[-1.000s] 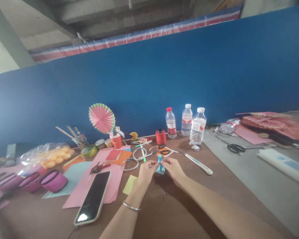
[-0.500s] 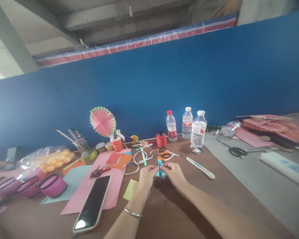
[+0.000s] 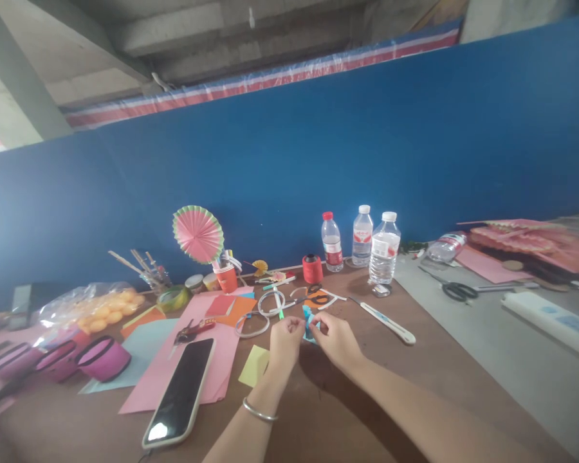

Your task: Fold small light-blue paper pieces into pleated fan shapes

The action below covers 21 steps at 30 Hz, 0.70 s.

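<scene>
Between my two hands is a small folded piece of light-blue paper (image 3: 307, 314), standing up a little above the tabletop. My right hand (image 3: 338, 339) pinches it from the right with thumb and fingers. On the other side, my left hand (image 3: 286, 339) has its fingers curled into a pinch close against the paper's left edge; what lies in that pinch is too small to make out. Just beyond the hands lie black-handled scissors (image 3: 318, 299) on orange paper. A yellow-green paper square (image 3: 253, 365) rests left of my left wrist, which wears a silver bangle.
A white utility knife (image 3: 386, 323) lies to the right. Behind are a red thread spool (image 3: 312, 269) and water bottles (image 3: 385, 251). Leftward are a phone (image 3: 179, 392), pink paper (image 3: 142, 399), a red-handled tool (image 3: 193, 329), rings of white tubing (image 3: 252, 325) and a paper fan (image 3: 197, 235) in a cup.
My left fingers have drawn slightly away from the blue paper and curled more. The paper has turned a little and looks more upright. My right hand has stayed almost in place.
</scene>
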Tool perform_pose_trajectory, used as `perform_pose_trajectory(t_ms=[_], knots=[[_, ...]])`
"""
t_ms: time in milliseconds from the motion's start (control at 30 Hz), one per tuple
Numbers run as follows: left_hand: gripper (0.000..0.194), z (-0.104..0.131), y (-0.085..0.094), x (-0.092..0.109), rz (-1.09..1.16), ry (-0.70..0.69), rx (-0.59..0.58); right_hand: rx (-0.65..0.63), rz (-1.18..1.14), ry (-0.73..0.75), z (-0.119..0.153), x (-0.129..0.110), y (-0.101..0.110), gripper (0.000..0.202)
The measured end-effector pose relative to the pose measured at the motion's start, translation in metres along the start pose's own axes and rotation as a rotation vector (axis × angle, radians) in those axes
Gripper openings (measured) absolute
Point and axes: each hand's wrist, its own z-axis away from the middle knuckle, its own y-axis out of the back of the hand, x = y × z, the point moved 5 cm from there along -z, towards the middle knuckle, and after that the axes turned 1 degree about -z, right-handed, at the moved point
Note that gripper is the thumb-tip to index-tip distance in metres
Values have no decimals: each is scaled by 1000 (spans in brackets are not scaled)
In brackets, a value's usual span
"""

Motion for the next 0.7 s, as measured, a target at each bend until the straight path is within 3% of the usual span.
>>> perform_pose_trajectory(t_ms=[167,367,567,700], knots=[[23,-1,1,0,32,-27,-11,-20,-27,63,0,-4,-1,17],[25,-6,-7,-15,261,49,-126,-79,-352,-136,-10,12,-7,18],[29,-2,-8,-10,380,79,-234,-179,-670,-385,-11,24,-18,21],[32,0,-7,-7,410,113,-259,-213,-705,-372,-10,22,-18,23]])
